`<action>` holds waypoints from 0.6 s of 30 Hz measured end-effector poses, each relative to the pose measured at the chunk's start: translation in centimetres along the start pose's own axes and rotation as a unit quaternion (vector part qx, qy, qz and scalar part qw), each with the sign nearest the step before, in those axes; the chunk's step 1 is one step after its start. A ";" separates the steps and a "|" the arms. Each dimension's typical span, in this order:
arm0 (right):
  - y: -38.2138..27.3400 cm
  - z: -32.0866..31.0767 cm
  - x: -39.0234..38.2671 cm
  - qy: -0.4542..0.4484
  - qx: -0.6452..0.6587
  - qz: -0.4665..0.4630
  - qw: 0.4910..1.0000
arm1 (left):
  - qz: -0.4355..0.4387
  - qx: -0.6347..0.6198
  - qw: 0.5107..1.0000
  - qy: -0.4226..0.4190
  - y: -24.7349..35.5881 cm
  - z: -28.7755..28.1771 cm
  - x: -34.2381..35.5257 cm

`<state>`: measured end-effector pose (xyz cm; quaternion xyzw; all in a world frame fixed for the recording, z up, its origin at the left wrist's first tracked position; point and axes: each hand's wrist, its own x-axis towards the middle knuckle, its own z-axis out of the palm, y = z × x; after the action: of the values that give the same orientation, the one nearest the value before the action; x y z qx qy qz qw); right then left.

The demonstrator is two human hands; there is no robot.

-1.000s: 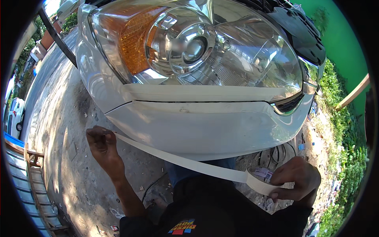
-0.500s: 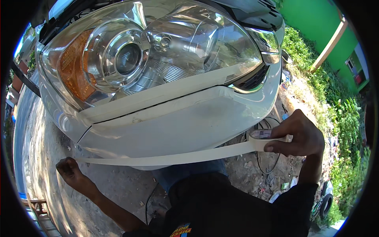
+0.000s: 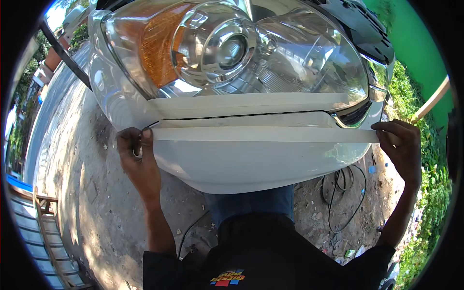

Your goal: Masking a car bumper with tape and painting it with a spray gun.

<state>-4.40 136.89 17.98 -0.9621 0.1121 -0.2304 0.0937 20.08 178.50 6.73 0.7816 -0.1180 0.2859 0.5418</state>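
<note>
My left hand [image 3: 139, 157] pinches the left end of a long strip of cream masking tape [image 3: 251, 135], stretched flat across the white bumper [image 3: 251, 166] just below the headlight seam. My right hand [image 3: 397, 150] grips the other end and the tape roll [image 3: 395, 138], which is largely hidden behind the fingers. Above, another tape band [image 3: 251, 100] runs along the bottom edge of the clear headlight [image 3: 232, 50], which has an amber section at its left.
Black cables [image 3: 345, 208] lie coiled on the dirt ground [image 3: 96, 203] beneath the bumper. Weeds and a green wall [image 3: 418, 48] with a leaning wooden post [image 3: 432, 99] are at right. A slatted metal structure [image 3: 46, 246] stands lower left, a dark bar [image 3: 65, 55] upper left.
Both hands have risen, bringing the taut strip from below the bumper up to just under the headlight seam. My right hand has moved outward to the bumper's right end.
</note>
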 end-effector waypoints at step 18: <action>1.0 0.1 0.1 -0.064 0.045 0.063 0.995 | -0.014 0.026 0.999 -0.045 -0.1 -0.3 -0.3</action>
<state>-4.43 135.95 17.70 -0.9606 0.1557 -0.1668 0.1587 19.81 178.84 6.54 0.8088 -0.1241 0.2461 0.5195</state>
